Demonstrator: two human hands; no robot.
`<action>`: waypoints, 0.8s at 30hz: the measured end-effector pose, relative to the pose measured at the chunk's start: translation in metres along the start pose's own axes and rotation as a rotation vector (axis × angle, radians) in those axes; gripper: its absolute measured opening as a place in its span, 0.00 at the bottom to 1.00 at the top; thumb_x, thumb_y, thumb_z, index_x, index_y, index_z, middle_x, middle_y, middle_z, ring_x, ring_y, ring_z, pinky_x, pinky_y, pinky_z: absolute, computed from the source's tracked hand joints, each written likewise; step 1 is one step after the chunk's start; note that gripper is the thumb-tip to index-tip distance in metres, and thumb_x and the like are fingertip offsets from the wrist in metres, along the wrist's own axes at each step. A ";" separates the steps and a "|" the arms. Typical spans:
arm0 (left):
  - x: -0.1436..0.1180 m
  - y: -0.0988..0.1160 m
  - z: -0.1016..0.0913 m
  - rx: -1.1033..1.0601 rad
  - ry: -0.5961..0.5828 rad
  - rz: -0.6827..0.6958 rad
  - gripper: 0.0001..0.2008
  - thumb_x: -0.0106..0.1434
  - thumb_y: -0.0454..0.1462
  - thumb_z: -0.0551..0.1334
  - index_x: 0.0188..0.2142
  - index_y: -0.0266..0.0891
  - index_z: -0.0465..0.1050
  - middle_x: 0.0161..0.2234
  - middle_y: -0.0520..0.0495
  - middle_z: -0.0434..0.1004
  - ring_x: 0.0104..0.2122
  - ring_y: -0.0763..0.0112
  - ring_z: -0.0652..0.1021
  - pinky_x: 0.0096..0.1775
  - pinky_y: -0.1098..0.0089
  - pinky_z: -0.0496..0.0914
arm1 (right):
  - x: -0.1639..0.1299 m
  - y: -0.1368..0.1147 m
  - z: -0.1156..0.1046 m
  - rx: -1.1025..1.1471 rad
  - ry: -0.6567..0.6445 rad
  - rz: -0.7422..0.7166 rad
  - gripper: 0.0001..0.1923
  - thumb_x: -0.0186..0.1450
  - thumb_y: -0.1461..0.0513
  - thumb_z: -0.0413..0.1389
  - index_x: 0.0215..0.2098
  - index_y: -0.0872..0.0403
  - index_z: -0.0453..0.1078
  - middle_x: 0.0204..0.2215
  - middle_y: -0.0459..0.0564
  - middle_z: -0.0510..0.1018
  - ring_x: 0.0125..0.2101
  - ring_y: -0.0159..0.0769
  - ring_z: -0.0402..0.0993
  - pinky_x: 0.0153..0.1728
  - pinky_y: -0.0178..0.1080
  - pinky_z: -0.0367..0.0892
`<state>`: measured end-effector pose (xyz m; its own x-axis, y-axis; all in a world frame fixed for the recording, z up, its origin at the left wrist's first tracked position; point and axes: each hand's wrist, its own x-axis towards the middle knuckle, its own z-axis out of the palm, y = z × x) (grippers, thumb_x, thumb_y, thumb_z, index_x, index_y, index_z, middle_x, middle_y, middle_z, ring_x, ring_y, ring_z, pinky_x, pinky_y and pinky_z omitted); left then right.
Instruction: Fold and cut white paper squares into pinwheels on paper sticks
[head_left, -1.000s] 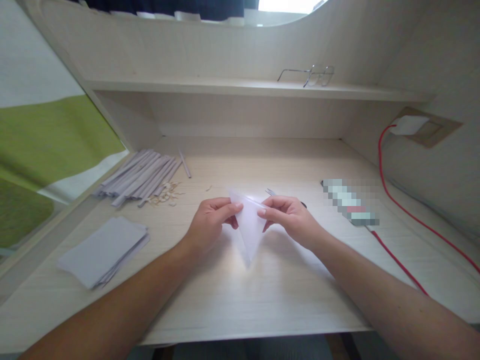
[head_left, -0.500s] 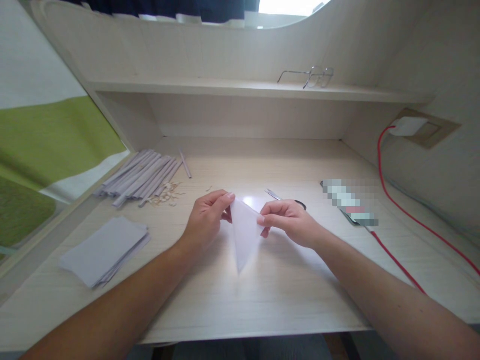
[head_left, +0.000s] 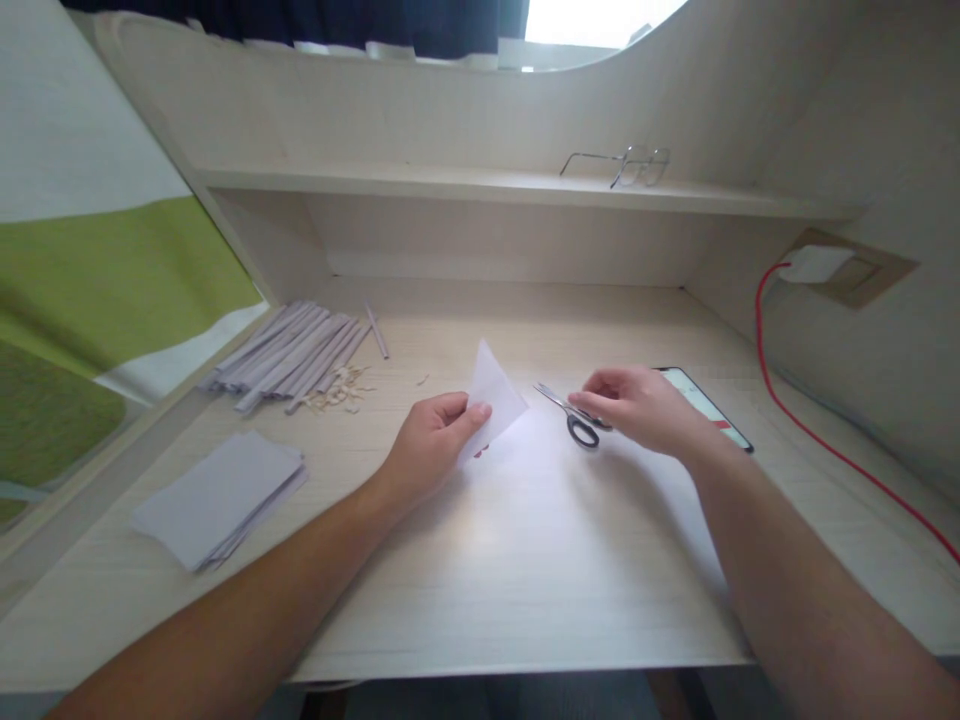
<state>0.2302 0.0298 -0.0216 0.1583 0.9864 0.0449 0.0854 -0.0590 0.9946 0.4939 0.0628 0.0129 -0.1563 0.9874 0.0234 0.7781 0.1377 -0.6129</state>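
My left hand (head_left: 435, 437) pinches a folded sheet of white paper (head_left: 496, 392) between thumb and fingers. One pointed corner of the paper stands up and away from me. My right hand (head_left: 637, 405) is over the scissors (head_left: 583, 430), with bent fingers above one handle and nothing held. The scissors lie on the desk, black handles towards me and blades pointing to the far left. Part of the far handle is hidden under the right hand.
On the left lie a stack of white paper (head_left: 221, 495), a pile of rolled paper sticks (head_left: 289, 350) and small rubber bands (head_left: 341, 390). A phone (head_left: 705, 400) is behind my right hand; a red cable (head_left: 840, 435) runs along the right. Glasses (head_left: 637, 168) rest on the shelf.
My right hand has let go of the paper and moved right to the scissors. The left hand keeps the paper, its point now turned up instead of down.
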 end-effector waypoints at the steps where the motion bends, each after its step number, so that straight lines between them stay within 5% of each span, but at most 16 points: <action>1: 0.000 0.001 0.000 -0.003 0.012 0.006 0.18 0.62 0.48 0.66 0.26 0.35 0.77 0.21 0.50 0.74 0.22 0.72 0.70 0.25 0.72 0.59 | 0.001 0.005 -0.009 -0.145 -0.053 0.044 0.15 0.62 0.50 0.63 0.27 0.53 0.78 0.23 0.49 0.80 0.23 0.36 0.71 0.23 0.37 0.57; 5: -0.001 0.005 0.000 -0.026 0.021 -0.007 0.17 0.60 0.47 0.67 0.26 0.35 0.78 0.21 0.51 0.74 0.20 0.72 0.70 0.23 0.72 0.58 | 0.004 0.014 -0.019 -0.412 -0.238 0.166 0.08 0.58 0.56 0.63 0.28 0.52 0.81 0.25 0.52 0.82 0.26 0.39 0.75 0.25 0.38 0.56; 12: -0.004 0.007 0.001 -0.132 0.009 -0.024 0.12 0.56 0.44 0.71 0.33 0.37 0.83 0.29 0.48 0.82 0.25 0.70 0.76 0.27 0.72 0.65 | 0.009 0.010 -0.004 -0.476 -0.208 0.227 0.08 0.55 0.57 0.63 0.29 0.53 0.81 0.28 0.55 0.83 0.26 0.40 0.75 0.25 0.39 0.54; 24: -0.002 0.010 0.001 -0.184 0.083 0.039 0.07 0.54 0.39 0.69 0.29 0.36 0.77 0.26 0.52 0.77 0.25 0.73 0.73 0.29 0.73 0.64 | -0.002 -0.010 0.012 -0.640 -0.234 0.134 0.10 0.56 0.55 0.60 0.26 0.54 0.79 0.27 0.58 0.82 0.25 0.42 0.74 0.23 0.39 0.53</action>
<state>0.2314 0.0272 -0.0117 0.0756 0.9936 0.0838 -0.1014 -0.0759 0.9919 0.4790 0.0580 0.0099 -0.1046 0.9664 -0.2349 0.9944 0.1050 -0.0107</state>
